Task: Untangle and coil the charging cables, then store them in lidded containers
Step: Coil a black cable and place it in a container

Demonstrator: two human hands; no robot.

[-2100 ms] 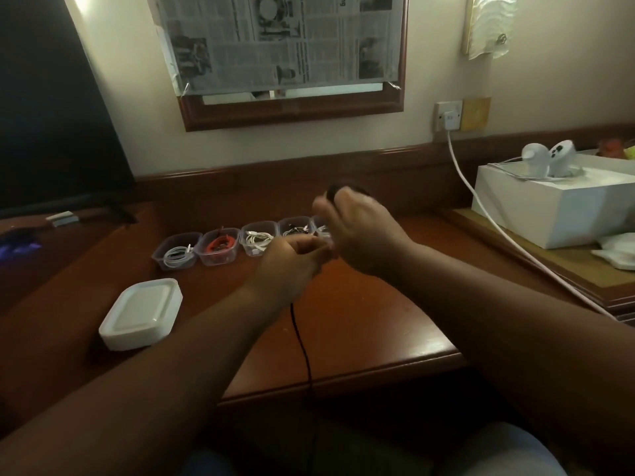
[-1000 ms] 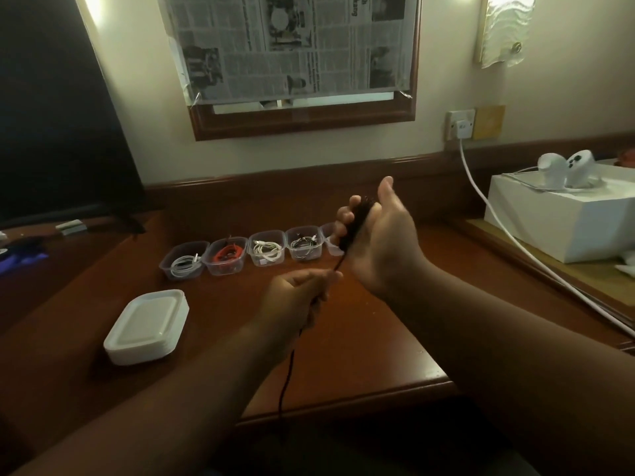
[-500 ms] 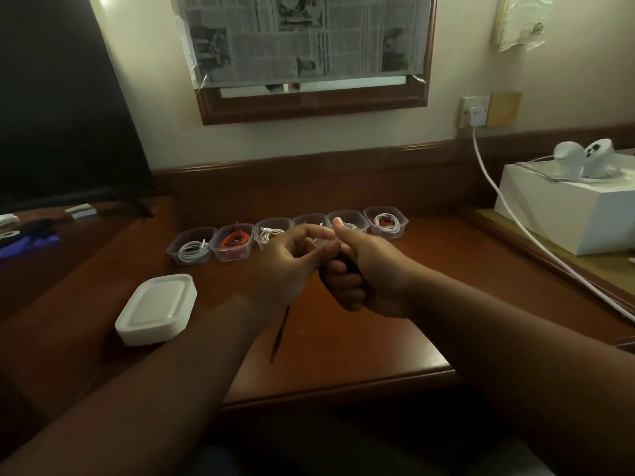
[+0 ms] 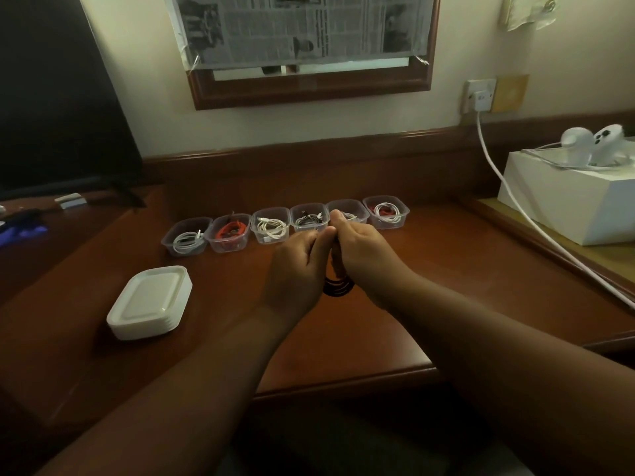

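Black cable [image 4: 338, 286]: coiled into several loops, it hangs between your two hands above the middle of the wooden desk [image 4: 446, 269]; only the lower arc of the coil shows.
Right hand [image 4: 360, 250]: your fingers are curled round the coil, thumb up at 12 o'clock.
Left hand [image 4: 297, 266]: pressed against the right, its fingertips pinch the cable at the top of the coil.
Containers [image 4: 285, 223]: six clear tubs stand in a row at 12 o'clock from your hands, all without lids.
Container contents: from 9 to 3 o'clock you have a white cable [image 4: 187, 239], a red cable [image 4: 232, 231], then more white and mixed coils; your right thumb hides part of the fifth tub.
Lids [image 4: 151, 300]: a white stack sits at 9 o'clock from your hands, well apart from the row.
White box [image 4: 567, 201]: at 3 o'clock, with white gadgets on top.
Wall cord [image 4: 508, 194]: it runs from the socket [image 4: 479, 96] at 1 o'clock down along the box.
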